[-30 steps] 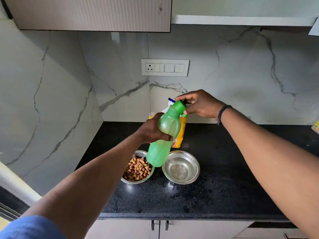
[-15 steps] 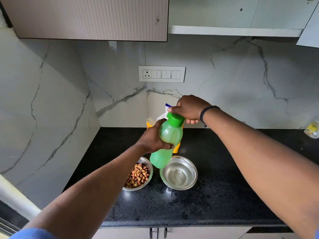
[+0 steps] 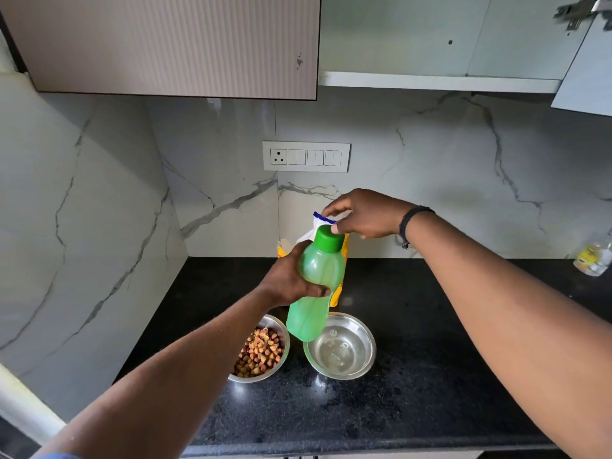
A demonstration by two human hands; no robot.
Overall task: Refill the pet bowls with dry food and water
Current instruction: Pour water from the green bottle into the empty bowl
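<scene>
The left hand (image 3: 291,279) is wrapped round the middle of the green bottle (image 3: 316,286), fingers clamped on its body; the bottle is held in the air, nearly upright with its top leaning slightly to the right, its base hanging above the gap between the two bowls; its green cap (image 3: 329,238) is seated on the neck. The right hand (image 3: 364,213) sits at the cap, thumb tip touching the cap's top edge, the other fingers curled loosely apart above it and closed on nothing; a dark band (image 3: 409,223) circles that wrist. Taking the bottle as landmark: the steel bowl of dry kibble (image 3: 261,351) stands on the black counter (image 3: 430,376) below and left of the bottle's base, partly covered by the left forearm; the second steel bowl (image 3: 341,347) stands below and right of the base, just beside the first, and holds clear water, level not determinable; a yellow food bag (image 3: 339,286) with a white and blue top stands directly behind the bottle, against the marble wall; a switch panel (image 3: 306,157) is on the wall above the bottle; a small clear bottle (image 3: 594,260) stands far to its right at the counter's back edge.
</scene>
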